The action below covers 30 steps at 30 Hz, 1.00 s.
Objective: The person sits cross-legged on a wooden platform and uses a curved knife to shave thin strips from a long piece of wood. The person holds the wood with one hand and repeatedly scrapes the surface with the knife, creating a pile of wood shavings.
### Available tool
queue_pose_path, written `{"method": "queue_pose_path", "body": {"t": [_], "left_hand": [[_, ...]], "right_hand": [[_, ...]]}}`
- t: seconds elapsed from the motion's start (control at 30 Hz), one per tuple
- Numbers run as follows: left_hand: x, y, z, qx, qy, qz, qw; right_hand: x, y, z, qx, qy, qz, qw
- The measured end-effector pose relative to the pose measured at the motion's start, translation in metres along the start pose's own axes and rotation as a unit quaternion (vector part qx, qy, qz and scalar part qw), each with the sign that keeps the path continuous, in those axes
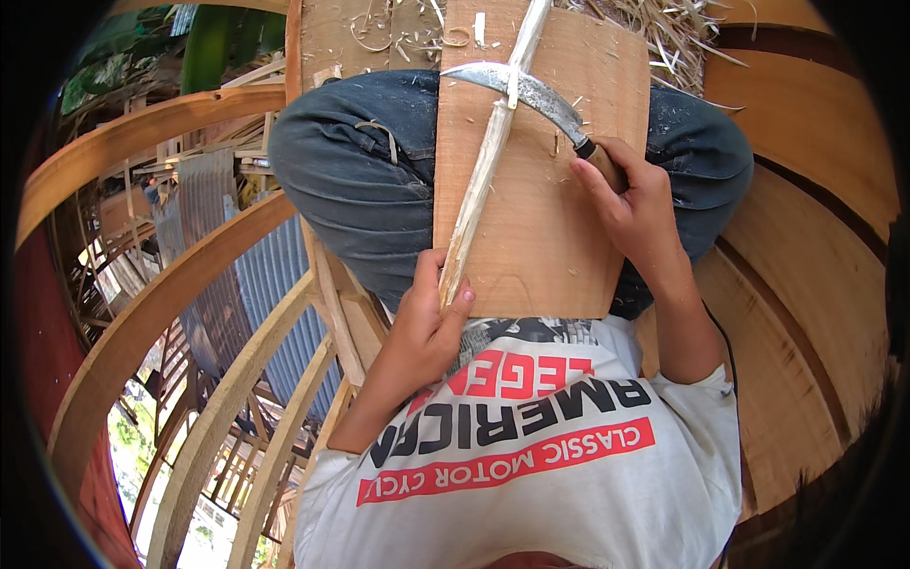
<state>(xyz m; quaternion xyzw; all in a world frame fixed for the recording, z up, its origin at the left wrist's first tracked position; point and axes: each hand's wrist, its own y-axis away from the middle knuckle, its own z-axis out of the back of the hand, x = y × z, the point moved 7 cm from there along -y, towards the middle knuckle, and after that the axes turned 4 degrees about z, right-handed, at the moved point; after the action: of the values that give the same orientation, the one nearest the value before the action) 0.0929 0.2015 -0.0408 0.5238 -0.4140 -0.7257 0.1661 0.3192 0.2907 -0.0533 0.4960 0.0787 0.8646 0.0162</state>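
Observation:
My left hand [431, 318] is closed around the near end of a long, pale wooden stick [479, 185], which slants away toward the top of the view. In my right hand [635, 199] is the dark-collared wooden handle of a sickle [545, 100]. Its curved metal blade crosses the stick near the far part, the tip pointing left. A thin sliver of wood stands against the blade where the two meet. Beneath them a flat wooden board [540, 242] lies across my lap, between my bent knees.
Curled wood shavings [678, 43] are heaped at the far right, with more scattered on planks [384, 43] at the far left. Curved wooden ribs [156, 123] rise on the left, with corrugated metal sheets [284, 294] beyond them. Broad planks [773, 313] line the right side.

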Motion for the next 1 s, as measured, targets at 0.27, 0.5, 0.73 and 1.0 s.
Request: {"method": "queue_pose_path", "body": {"t": [0.27,0.5,0.73,1.0], "left_hand": [[0.004,-0.001,-0.001,0.007,0.041,-0.019,0.999],[0.004,-0.002,-0.001,0.011,0.056,-0.019,0.998],[0.005,-0.003,0.000,0.017,0.076,-0.025,0.997],[0.007,-0.003,-0.001,0.012,0.065,-0.038,0.997]], "right_hand": [[0.005,0.003,-0.004,-0.016,0.095,0.035,0.995],[0.010,0.001,-0.005,-0.035,0.131,0.063,0.989],[0.012,0.000,-0.006,-0.056,0.151,0.097,0.982],[0.013,0.002,-0.016,0.101,-0.013,-0.013,0.995]]}}
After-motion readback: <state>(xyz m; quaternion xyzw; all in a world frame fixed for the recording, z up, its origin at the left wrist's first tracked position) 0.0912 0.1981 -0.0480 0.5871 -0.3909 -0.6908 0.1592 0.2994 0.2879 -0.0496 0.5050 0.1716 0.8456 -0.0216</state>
